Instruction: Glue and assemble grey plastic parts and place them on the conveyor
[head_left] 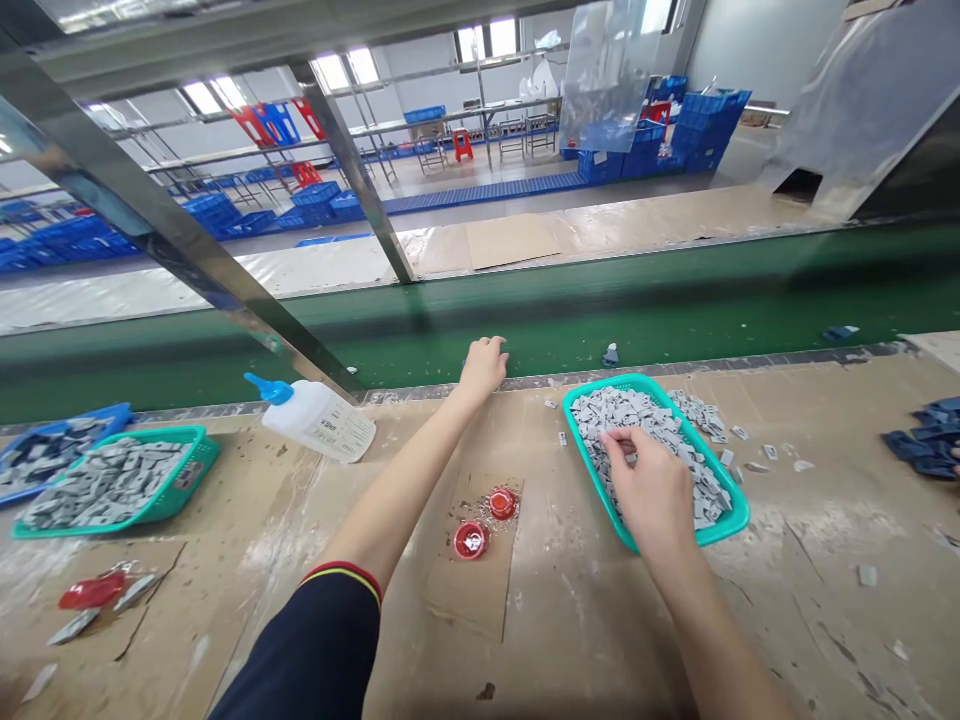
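My left hand reaches out over the near edge of the green conveyor belt, its fingers bent and a little apart; I see nothing held in it. Thumb and forefinger of my right hand pinch together on a small grey plastic piece among the heap of grey pieces in a turquoise basket. Between my arms, two small red cups with wet-looking contents sit on a piece of cardboard. Some grey pieces lie loose beside the basket.
A white bottle with a blue spout leans left of my left arm. Farther left are another turquoise basket and a blue tray. Dark blue parts lie on the belt and at the right. A metal post slants across the left.
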